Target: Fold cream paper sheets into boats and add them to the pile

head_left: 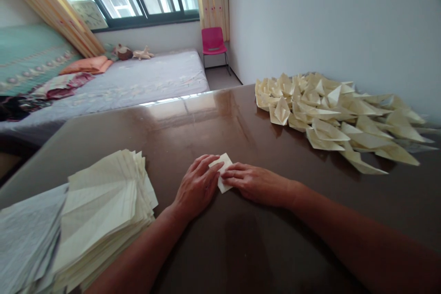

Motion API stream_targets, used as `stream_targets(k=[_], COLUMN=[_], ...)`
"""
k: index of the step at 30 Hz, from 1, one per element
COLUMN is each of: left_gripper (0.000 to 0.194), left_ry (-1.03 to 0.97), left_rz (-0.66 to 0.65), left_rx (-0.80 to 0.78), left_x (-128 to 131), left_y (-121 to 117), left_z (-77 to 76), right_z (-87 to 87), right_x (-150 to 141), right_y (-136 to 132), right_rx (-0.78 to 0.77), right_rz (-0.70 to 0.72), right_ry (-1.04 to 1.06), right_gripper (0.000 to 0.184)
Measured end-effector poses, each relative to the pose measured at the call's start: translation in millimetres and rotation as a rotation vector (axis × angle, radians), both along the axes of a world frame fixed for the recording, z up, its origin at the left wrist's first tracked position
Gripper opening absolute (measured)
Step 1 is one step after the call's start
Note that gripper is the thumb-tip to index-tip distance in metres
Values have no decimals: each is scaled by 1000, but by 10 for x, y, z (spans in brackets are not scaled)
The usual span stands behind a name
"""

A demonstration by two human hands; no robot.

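A small piece of folded cream paper (225, 159) lies on the brown table in the middle of the head view, between my two hands. My left hand (197, 186) holds its left side, with the fingers bent over the paper and the thumb along it. From the right, my right hand (253, 183) presses its fingers together on the paper's right edge. Both hands keep the paper down against the tabletop. The fingers hide part of its folds.
A thick stack of cream paper sheets (99, 206) stands at the left, beside greyish printed sheets (27, 234). Many folded paper boats (324, 110) crowd the glossy table (193, 128) at the far right, near the wall. Beyond are a bed (165, 71) and a pink chair (212, 41).
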State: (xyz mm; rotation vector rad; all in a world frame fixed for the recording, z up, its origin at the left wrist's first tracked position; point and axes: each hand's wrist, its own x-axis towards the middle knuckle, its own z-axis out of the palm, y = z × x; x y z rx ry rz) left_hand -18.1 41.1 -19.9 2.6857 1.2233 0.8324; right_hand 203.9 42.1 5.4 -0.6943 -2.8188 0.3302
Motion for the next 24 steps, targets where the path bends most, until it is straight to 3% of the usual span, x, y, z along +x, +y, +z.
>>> stream_targets(k=[3,9,13,18,24], left_gripper=[38,36,34,32,25], left_ry=[96,256,270,242,167], left_rz=[49,34,46,45,31], left_rx=[-18,-26,-14,-1,37], left_x=[-20,-14,6,-9,-3], left_y=[29,18,-6,25,24], left_z=[-50,-30,27,3,32], right_z=[-10,-55,41,172,91], right_x=[36,78,51,53,5], right_y=[49,87,-37,-128,-83], right_rx=[-27,22,83,72,59], right_rz=[-8,-190,-244,-305,-336], right_ry=[36,-14,-152,-272,-173], right_gripper=[34,34,35,23,52])
